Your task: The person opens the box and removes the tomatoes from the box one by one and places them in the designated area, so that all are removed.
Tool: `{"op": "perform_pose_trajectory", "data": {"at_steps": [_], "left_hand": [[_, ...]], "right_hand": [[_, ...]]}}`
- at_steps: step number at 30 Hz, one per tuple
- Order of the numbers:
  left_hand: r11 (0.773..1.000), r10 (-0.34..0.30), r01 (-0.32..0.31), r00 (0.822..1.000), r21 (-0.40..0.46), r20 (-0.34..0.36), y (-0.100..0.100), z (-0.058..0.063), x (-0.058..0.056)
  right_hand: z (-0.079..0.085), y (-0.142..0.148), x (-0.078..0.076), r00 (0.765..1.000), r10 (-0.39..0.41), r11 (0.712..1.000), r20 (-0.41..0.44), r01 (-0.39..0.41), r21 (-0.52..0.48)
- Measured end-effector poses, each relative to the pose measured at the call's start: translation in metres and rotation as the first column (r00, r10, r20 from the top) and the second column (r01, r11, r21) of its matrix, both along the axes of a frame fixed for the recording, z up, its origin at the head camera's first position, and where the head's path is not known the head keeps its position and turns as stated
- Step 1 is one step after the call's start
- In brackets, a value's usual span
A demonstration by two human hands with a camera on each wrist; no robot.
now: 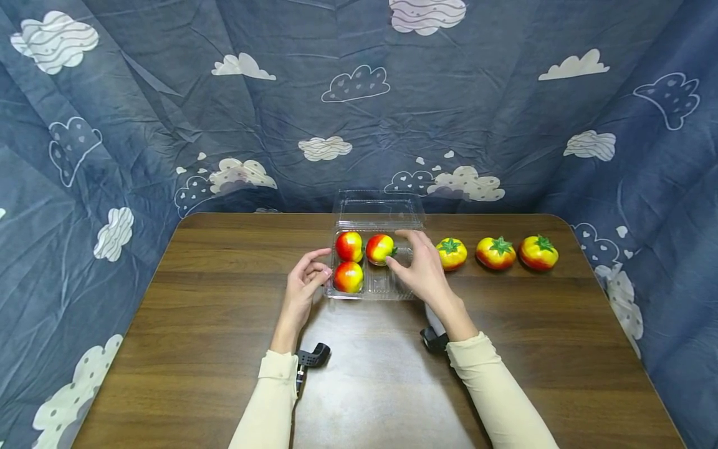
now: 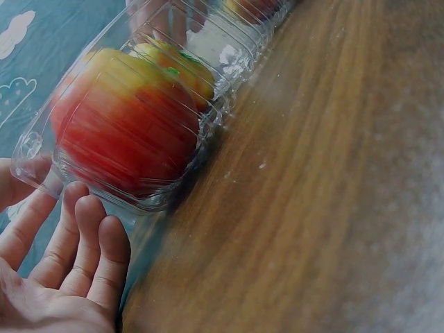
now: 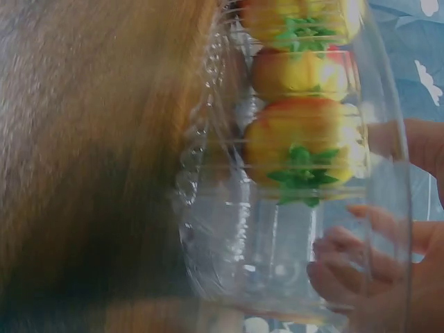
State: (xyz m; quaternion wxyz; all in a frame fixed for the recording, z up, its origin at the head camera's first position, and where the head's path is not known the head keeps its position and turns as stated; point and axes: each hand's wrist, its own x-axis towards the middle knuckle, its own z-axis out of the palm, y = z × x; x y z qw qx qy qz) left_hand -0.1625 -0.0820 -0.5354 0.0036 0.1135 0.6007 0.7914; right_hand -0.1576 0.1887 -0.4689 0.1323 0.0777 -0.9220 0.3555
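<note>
A clear plastic clamshell box [image 1: 387,287] stands near the table's back edge with its lid [image 1: 378,209] raised. Inside lie three glossy red-and-yellow tomato-like fruits: one at the back left [image 1: 349,246], one at the front left [image 1: 348,277], and one in the back middle [image 1: 380,249], tipped with its green top to the right. My left hand [image 1: 303,280] touches the box's left side, fingers loosely bent, as the left wrist view also shows. Over the box's right part is my right hand [image 1: 423,265], thumb and fingers spread beside the back-middle fruit, nothing between them.
To the right of the box, three more such fruits stand in a row on the wooden table [image 1: 235,299]: one close to my right hand [image 1: 452,254], another in the middle [image 1: 496,253] and a last one [image 1: 538,252]. Behind hangs a blue cloud-patterned curtain [image 1: 303,125].
</note>
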Motion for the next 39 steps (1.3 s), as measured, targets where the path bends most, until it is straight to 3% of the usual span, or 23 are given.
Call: {"op": "perform_pose_trajectory", "data": {"at_steps": [27, 39], "left_hand": [[1.000, -0.005, 0.005, 1.000, -0.004, 0.008, 0.000, 0.001, 0.000], [1.000, 0.003, -0.003, 1.000, -0.009, -0.003, 0.000, 0.002, 0.001]], "right_hand": [[-0.010, -0.013, -0.013, 0.989, 0.105, 0.992, 0.109, -0.112, 0.062], [-0.005, -0.007, -0.008, 0.995, 0.072, 0.997, 0.073, -0.075, 0.038]]}}
